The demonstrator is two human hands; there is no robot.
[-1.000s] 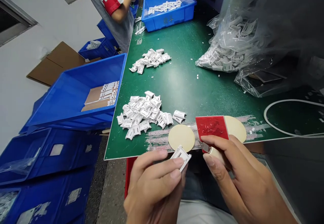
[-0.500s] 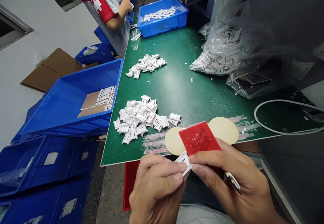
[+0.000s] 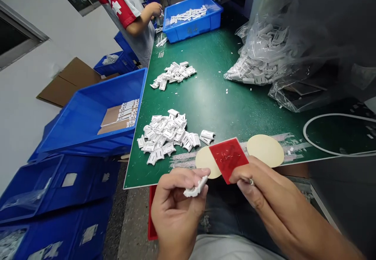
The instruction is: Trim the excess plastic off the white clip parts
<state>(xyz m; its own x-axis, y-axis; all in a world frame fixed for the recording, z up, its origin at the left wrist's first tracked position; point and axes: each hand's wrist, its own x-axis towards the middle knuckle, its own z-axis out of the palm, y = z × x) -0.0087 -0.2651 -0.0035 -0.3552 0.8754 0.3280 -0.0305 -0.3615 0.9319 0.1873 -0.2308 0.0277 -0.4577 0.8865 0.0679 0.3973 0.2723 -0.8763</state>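
My left hand point(image 3: 176, 207) is curled around a white plastic part point(image 3: 195, 187), which is slightly blurred. My right hand point(image 3: 268, 193) pinches a small metal piece point(image 3: 250, 181), mostly hidden by the fingers. Those fingers also press against the lower edge of a red square pad point(image 3: 228, 159) flecked with pale scraps. The pad overlaps one of two beige round discs point(image 3: 205, 163), and the other disc point(image 3: 266, 150) lies just to its right. A pile of white plastic parts point(image 3: 164, 134) lies left of the pad on the green mat point(image 3: 211, 99).
A second white pile point(image 3: 173, 74) and a plastic bag of parts point(image 3: 260, 52) lie farther along the mat. A blue crate point(image 3: 117, 91) holding cardboard stands left, and a blue tray point(image 3: 190, 29) stands at the far end, beside a co-worker point(image 3: 129, 13).
My hands have moved apart, and the white part now sits lower and turned in my left hand. The red pad has shifted slightly and stays under my right fingers.
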